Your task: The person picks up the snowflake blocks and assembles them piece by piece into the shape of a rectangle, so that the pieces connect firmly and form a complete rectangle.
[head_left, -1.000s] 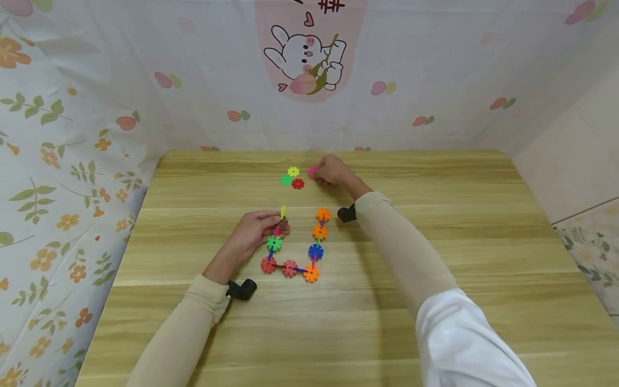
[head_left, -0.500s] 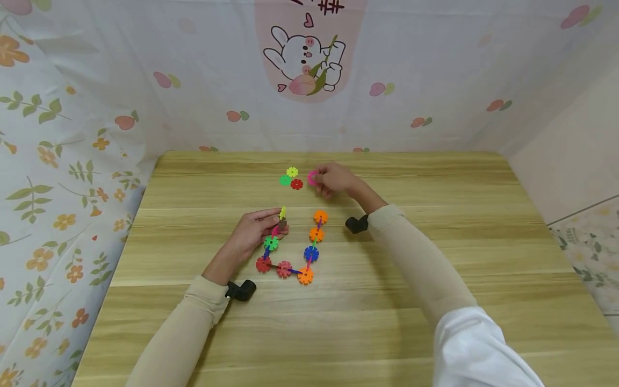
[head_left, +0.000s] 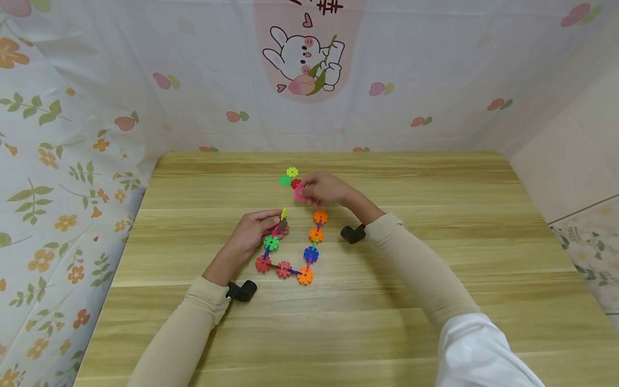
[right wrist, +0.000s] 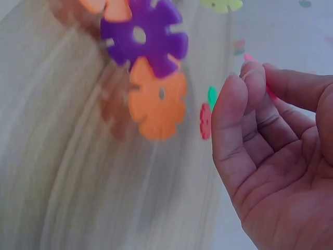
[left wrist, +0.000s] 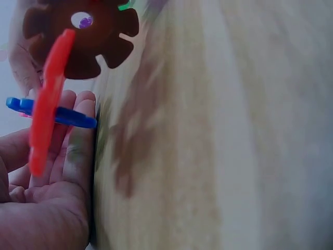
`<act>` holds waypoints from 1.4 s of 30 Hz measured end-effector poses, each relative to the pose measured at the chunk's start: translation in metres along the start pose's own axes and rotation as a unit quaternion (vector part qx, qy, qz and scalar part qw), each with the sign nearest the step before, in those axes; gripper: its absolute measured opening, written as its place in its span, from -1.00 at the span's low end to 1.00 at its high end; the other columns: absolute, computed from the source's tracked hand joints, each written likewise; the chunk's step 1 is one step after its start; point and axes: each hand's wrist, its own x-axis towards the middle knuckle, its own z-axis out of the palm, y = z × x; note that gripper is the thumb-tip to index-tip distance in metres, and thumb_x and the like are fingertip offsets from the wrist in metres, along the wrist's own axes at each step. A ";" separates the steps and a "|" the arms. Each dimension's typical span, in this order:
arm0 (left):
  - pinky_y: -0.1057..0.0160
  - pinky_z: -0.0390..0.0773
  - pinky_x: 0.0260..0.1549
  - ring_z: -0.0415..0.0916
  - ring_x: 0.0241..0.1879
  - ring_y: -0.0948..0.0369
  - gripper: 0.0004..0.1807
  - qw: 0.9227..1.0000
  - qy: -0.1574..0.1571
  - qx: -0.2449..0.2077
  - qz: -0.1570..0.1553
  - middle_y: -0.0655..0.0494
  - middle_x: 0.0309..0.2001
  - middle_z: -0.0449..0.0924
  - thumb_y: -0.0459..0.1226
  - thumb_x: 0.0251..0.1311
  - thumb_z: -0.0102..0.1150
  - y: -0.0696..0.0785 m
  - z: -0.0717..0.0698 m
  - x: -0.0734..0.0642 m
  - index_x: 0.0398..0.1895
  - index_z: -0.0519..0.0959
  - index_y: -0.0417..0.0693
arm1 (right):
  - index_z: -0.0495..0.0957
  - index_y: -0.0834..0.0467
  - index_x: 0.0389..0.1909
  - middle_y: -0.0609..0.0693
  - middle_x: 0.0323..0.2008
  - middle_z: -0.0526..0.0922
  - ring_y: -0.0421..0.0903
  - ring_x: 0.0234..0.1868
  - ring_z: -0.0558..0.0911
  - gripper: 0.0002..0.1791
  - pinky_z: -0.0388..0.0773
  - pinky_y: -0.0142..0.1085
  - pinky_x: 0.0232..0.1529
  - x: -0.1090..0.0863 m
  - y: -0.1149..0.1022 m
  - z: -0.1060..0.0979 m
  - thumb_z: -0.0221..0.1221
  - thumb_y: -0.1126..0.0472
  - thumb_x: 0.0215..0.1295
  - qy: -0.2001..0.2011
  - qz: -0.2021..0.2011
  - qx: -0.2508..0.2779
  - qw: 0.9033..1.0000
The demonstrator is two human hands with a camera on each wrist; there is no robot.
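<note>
A U-shaped chain of slotted snowflake discs lies on the table, among them a green disc (head_left: 271, 243), a blue disc (head_left: 311, 254) and an orange disc (head_left: 321, 217) at its right end. My left hand (head_left: 246, 232) grips the left arm of the chain near its far end, by the brown disc (head_left: 283, 223) and the upright yellow disc (head_left: 284, 213). Between thumb and fingertips, my right hand (head_left: 330, 189) pinches a loose pink disc (head_left: 299, 193) above the table, beyond the chain. In the right wrist view, the fingers mostly hide that disc.
Loose yellow (head_left: 292, 172), green (head_left: 285, 180) and red (head_left: 294, 184) discs lie together near the table's far edge. A patterned cloth (head_left: 193, 97) hangs behind the table (head_left: 435, 258) and along its left side. Each wrist carries a black camera mount (head_left: 243, 291).
My right hand has brought the pink disc left and nearer, toward the chain's left end. The chain's near part has shifted slightly left. My left hand keeps its grip almost in place.
</note>
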 end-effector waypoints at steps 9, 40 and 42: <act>0.19 0.65 -0.12 0.70 -0.19 0.16 -0.62 1.000 0.005 0.003 0.005 -0.24 -0.03 0.65 -0.38 0.43 -0.03 0.001 0.001 0.000 0.25 0.44 -0.30 | 0.60 0.21 -0.04 0.03 -0.56 0.46 -0.11 -0.60 0.36 -0.72 0.41 -0.27 -0.52 0.002 -0.006 0.013 -0.03 0.18 0.51 -0.025 -0.010 0.011 1.000; 0.19 0.66 -0.16 0.72 -0.30 0.16 -0.68 0.997 0.061 -0.037 -0.013 -0.26 -0.05 0.65 -0.45 0.38 0.00 0.002 0.007 0.001 0.16 0.51 -0.34 | 0.58 0.23 0.02 0.02 -0.60 0.45 -0.14 -0.63 0.34 -0.71 0.41 -0.34 -0.56 0.012 -0.003 0.030 -0.04 0.19 0.51 -0.074 0.025 0.082 0.994; 0.19 0.67 -0.16 0.72 -0.29 0.15 -0.68 0.997 0.059 -0.039 -0.012 -0.28 -0.03 0.64 -0.45 0.38 0.00 0.002 0.008 0.001 0.16 0.51 -0.33 | 0.57 0.22 0.03 0.02 -0.60 0.45 -0.14 -0.63 0.34 -0.71 0.41 -0.34 -0.56 0.012 -0.003 0.029 -0.04 0.18 0.52 -0.076 0.025 0.079 0.994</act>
